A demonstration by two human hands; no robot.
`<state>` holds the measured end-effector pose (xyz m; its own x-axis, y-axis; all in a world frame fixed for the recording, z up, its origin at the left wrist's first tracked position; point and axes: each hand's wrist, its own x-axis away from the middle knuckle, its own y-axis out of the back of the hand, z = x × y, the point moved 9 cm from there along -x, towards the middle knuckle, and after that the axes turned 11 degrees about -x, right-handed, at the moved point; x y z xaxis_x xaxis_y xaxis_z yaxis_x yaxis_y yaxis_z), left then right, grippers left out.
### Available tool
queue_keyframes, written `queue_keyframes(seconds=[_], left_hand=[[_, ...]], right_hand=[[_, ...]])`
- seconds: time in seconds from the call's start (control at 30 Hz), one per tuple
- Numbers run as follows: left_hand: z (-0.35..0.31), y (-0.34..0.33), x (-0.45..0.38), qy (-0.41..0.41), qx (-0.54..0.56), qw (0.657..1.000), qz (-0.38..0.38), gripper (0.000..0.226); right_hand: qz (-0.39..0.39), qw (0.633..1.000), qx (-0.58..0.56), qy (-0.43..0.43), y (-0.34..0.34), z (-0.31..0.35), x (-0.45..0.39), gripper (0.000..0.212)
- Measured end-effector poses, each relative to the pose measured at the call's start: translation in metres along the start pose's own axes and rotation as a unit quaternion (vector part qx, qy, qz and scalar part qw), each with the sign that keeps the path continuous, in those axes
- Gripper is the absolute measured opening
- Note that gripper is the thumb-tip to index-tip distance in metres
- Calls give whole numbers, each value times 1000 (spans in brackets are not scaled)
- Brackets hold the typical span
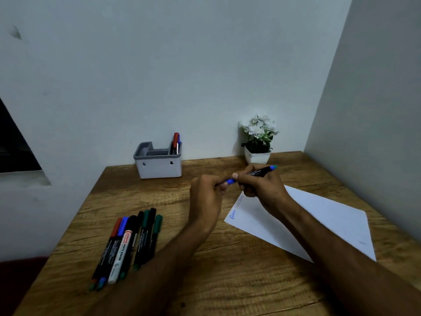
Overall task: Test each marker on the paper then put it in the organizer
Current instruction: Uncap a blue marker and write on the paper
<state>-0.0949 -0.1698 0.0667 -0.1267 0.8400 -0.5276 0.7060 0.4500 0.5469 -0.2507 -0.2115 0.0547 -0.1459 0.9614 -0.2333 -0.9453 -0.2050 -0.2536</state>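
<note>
Two bare forearms reach forward from the bottom edge over the wooden table (227, 281). Both hands meet above the table's middle and share one blue marker (259, 172). The right hand (262, 188) is closed around the black barrel, whose blue end points up and to the right. The left hand (206, 197) grips the blue cap (230, 181) at the other end between thumb and fingers. Whether the cap is fully seated on the marker or partly off, I cannot tell.

Just under the right hand lies a white sheet of paper (319, 222), turned at an angle, with some blue writing near its left corner. On the left part of the table a group of markers (127, 245) lies side by side, touching each other: red, blue, black and green caps, and one white marker for whiteboard among them.

At the far edge, against the wall, stands the grey and white organizer (158, 164). Its right compartment holds upright pens (175, 142), red and blue ones. A small white pot with white flowers (258, 137) stands to the right of it, near the corner.
</note>
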Motion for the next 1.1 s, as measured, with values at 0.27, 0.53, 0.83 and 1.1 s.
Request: queue_keyframes(seconds=[0.27, 0.53, 0.83, 1.1], left_hand=[[-6, 20, -16, -19, -21, 999, 22, 23], [36, 50, -35, 63, -86, 993, 54, 25], [77, 64, -42, 181, 157, 970, -32, 30], [74, 122, -86, 120, 82, 979, -140, 23]], right_hand=[[25, 997, -60, -35, -22, -15, 1, 18], [51, 989, 139, 7, -19, 4, -15, 14], [91, 930, 349, 66, -76, -16, -40, 13], [46, 929, 343, 134, -145, -2, -84, 22]])
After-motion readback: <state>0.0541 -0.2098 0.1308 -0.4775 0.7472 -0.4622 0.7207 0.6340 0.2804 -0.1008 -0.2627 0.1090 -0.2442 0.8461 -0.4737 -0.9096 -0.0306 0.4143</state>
